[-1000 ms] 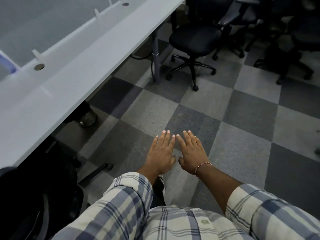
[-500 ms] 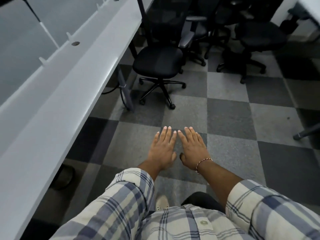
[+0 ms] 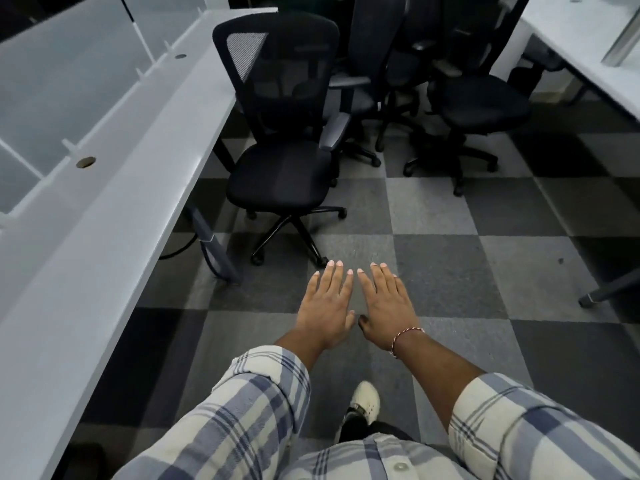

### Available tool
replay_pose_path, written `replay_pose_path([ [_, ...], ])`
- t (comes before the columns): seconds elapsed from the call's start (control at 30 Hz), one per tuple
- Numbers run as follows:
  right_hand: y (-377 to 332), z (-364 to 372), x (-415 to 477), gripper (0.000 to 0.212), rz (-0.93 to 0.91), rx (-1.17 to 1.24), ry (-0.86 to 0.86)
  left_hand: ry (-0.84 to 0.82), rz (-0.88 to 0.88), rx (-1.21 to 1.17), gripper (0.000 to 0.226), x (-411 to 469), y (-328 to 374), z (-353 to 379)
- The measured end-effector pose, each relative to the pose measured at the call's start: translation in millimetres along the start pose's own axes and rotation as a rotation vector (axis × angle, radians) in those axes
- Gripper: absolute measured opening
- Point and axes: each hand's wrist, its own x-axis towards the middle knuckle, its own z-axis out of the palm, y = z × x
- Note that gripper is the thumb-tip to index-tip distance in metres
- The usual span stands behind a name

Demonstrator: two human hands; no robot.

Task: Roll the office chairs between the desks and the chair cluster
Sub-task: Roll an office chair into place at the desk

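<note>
Counter [image 3: 104,209] runs 8 to 11 o'clock. Chair cluster [image 3: 460,84] at 1 o'clock. Single chair [image 3: 280,171] at 11 o'clock, just beside counter edge, clear of hands. Left hand [image 3: 325,306], right hand [image 3: 384,303] at 12, side by side, fingers [image 3: 333,277] straight, holding nothing.

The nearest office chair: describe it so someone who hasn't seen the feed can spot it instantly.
Find the long white desk running along the left side. Beside its grey leg stands a black office chair with a mesh back, seat facing the camera. Unlike the chair cluster packed together behind it, it stands in front, closest to that desk.
</note>
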Motion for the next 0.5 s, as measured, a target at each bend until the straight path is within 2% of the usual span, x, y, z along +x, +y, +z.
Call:
replay_pose_path([
  [0.23,64.3,-39.1,102.5,0.088,-0.006,-0.013,0.046,0.051,0.014,-0.012,0.081,124.7,-5.7,-35.7],
  [0.5,123.5,-67.6,200.1,0.087,0.042,-0.027,0.074,0.039,0.066,-0.016,0.079,245.9,-20.8,-58.0],
])
